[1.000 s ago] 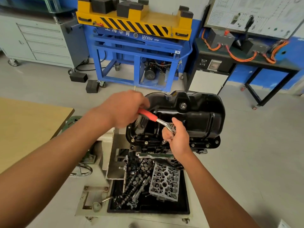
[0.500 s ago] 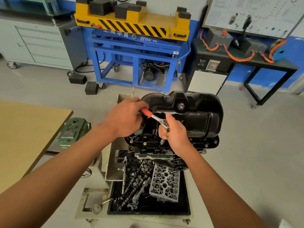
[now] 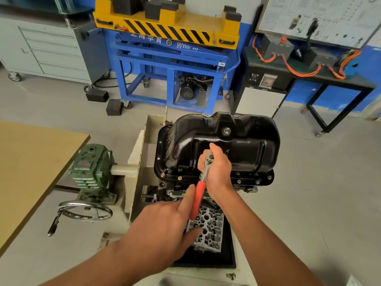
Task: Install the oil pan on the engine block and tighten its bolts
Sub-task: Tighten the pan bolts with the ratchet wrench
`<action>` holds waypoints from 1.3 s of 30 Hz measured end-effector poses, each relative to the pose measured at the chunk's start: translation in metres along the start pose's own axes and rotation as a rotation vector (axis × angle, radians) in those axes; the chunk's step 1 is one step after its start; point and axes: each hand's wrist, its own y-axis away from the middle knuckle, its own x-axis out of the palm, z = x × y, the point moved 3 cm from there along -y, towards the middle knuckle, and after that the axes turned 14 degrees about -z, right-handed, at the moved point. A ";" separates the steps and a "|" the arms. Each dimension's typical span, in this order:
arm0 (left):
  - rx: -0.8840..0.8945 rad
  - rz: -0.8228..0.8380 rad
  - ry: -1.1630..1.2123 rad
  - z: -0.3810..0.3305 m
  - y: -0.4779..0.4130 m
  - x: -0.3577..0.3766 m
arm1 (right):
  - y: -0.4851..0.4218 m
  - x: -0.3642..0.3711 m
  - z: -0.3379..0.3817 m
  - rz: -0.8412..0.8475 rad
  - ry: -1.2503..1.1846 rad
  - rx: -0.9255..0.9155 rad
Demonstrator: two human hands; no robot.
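The black oil pan point(image 3: 247, 141) sits upside down on the engine block point(image 3: 165, 193), with several bolts point(image 3: 179, 178) along its near flange. A ratchet wrench with a red handle point(image 3: 198, 197) stands on the near flange, handle pointing toward me. My right hand point(image 3: 218, 172) grips the ratchet's metal head and holds it on a bolt that the hand hides. My left hand point(image 3: 165, 228) is below, fingers straight, its index finger lying against the red handle without curling round it.
A grey cylinder head point(image 3: 208, 230) lies in a black tray point(image 3: 228, 261) under my arms. A green gearbox point(image 3: 92, 168) with a handwheel point(image 3: 85, 210) stands left of the engine stand, beside a wooden table point(image 3: 26, 162). A blue and yellow lift point(image 3: 171, 65) stands behind.
The red handle has swung from upper left round toward me. My left hand has let go of its grip and now lies open against the handle; my right hand still holds the ratchet head.
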 end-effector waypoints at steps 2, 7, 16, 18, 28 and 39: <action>-0.074 0.022 0.019 -0.007 -0.002 0.006 | -0.001 -0.002 0.001 0.027 -0.022 -0.019; -0.130 0.012 0.058 0.002 -0.014 -0.001 | -0.002 -0.001 0.006 0.079 -0.005 -0.029; -0.272 0.258 0.099 0.079 -0.060 -0.036 | -0.001 -0.002 0.009 0.052 0.068 0.036; -0.255 0.247 0.090 0.090 -0.082 -0.038 | 0.002 -0.001 0.012 0.085 0.106 0.015; -0.186 0.057 0.054 0.108 -0.155 -0.008 | 0.003 -0.003 0.011 0.146 0.114 -0.044; -0.175 0.019 0.054 0.061 -0.064 -0.018 | -0.002 -0.006 0.002 -0.019 -0.005 0.058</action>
